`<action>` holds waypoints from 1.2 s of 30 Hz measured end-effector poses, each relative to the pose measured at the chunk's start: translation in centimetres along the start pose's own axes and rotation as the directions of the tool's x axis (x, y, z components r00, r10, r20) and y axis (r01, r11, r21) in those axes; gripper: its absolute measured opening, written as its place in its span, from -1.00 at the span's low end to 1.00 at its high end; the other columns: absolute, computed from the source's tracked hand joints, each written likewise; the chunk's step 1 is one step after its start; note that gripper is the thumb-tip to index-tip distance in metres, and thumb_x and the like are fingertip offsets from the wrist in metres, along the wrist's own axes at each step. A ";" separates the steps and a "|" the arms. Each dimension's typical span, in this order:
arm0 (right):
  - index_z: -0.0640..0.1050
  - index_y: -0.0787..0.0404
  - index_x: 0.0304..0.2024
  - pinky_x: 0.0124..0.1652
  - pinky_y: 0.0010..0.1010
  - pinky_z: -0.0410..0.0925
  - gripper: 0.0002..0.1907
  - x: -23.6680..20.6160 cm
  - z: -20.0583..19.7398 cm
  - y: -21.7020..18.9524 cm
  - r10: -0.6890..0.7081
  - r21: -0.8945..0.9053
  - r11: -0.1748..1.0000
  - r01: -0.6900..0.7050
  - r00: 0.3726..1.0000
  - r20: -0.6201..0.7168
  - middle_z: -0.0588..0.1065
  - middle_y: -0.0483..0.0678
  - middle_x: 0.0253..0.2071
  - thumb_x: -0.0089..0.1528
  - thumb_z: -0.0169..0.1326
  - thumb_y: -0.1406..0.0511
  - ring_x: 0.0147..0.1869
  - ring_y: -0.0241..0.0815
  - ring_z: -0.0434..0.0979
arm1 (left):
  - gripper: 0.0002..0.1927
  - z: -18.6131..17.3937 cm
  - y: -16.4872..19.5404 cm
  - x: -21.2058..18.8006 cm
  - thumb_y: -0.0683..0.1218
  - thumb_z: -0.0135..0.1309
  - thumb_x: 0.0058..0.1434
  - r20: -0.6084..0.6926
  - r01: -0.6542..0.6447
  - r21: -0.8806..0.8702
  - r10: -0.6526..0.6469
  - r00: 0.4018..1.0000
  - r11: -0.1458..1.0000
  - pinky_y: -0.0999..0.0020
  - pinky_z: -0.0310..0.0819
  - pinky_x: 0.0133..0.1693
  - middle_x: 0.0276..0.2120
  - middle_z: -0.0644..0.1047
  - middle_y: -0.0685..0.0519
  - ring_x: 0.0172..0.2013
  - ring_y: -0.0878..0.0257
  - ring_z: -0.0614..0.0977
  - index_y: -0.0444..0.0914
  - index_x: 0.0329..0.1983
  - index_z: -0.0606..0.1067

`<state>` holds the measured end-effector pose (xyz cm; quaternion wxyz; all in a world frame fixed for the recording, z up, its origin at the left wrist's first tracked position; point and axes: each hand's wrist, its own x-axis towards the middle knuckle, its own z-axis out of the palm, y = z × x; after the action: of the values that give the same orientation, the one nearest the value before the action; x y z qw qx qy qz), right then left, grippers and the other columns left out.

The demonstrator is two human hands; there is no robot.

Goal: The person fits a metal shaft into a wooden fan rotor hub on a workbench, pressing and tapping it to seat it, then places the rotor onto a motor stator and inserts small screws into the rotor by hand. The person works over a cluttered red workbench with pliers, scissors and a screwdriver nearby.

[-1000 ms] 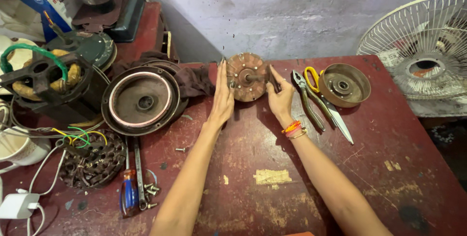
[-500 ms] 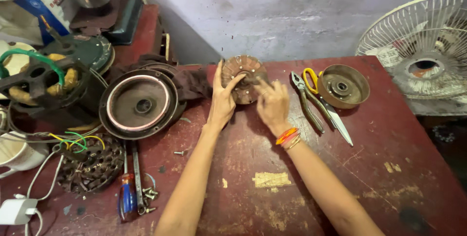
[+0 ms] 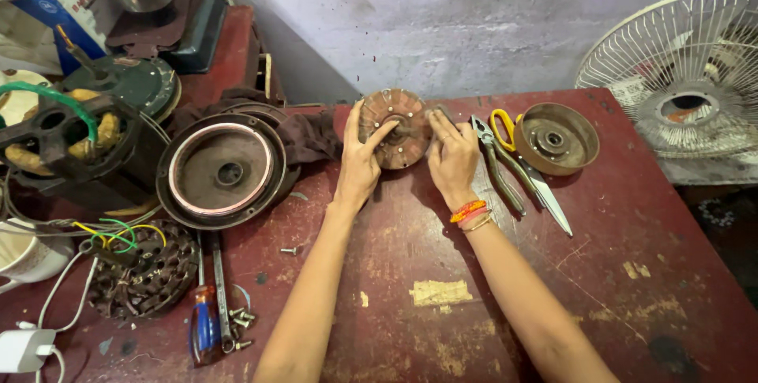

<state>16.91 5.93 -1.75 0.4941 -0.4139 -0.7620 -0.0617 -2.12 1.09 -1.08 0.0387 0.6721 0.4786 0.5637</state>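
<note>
Both grips pinch the rusty round rotor disc (image 3: 395,128) between them: our left hand (image 3: 359,163) clasps its left rim, our right hand (image 3: 452,158) its right. We see it reddish-brown, ribbed, tilted up on edge, with a dark hub, resting on the red bench (image 3: 505,304) left of the pliers (image 3: 497,163).

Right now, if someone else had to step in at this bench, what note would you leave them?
Left hand: gripping the left edge of the rusty round motor disc, thumb near its centre hub.
Right hand: fingers on the disc's right edge.
The disc stands tilted up on the red table, near the back edge.
Close by: pliers and yellow-handled scissors to the right, then a round metal cover. A large round housing lies left.
Done: disc in both hands. Screwdriver and loose screws lie untouched at the front left.
</note>
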 end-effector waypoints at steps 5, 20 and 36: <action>0.65 0.07 0.15 -0.03 -0.19 0.36 -0.47 -0.1 -0.1 -0.3 -0.072 -0.002 0.997 0.073 0.993 0.088 0.55 -0.05 -0.11 0.12 0.13 0.49 -0.10 0.03 0.45 | -0.31 -0.3 0.0 0.1 -0.47 -0.14 0.07 0.003 0.018 -0.001 -0.018 1.000 1.000 0.06 0.03 0.48 0.47 0.14 -0.29 0.48 -0.21 0.20 -0.11 0.19 0.58; 0.63 0.20 0.11 -0.01 -0.22 0.37 -0.49 0.2 -0.2 -0.9 -0.117 0.034 0.993 0.115 0.991 0.068 0.59 -0.07 0.15 0.09 0.10 0.52 -0.11 -0.01 0.44 | -0.30 -0.6 0.6 -0.2 -0.47 -0.15 0.08 0.010 0.036 0.017 -0.036 0.999 0.999 0.05 0.03 0.48 0.47 0.13 -0.29 0.47 -0.22 0.19 -0.10 0.22 0.57; 0.66 0.20 0.07 -0.06 -0.27 0.38 -0.60 0.5 -0.3 -0.9 -0.024 0.069 0.997 0.026 0.999 -0.029 0.62 -0.05 0.11 0.17 0.16 0.48 -0.17 -0.05 0.46 | -0.32 -0.4 0.3 -0.2 -0.46 -0.13 0.10 -0.004 0.016 0.015 -0.016 1.000 1.000 0.04 0.06 0.47 0.47 0.13 -0.30 0.47 -0.22 0.20 -0.10 0.22 0.56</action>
<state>16.41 5.48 -0.97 0.5181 -0.3862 -0.7617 -0.0471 -2.23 0.56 -0.85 0.0373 0.6674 0.4881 0.5611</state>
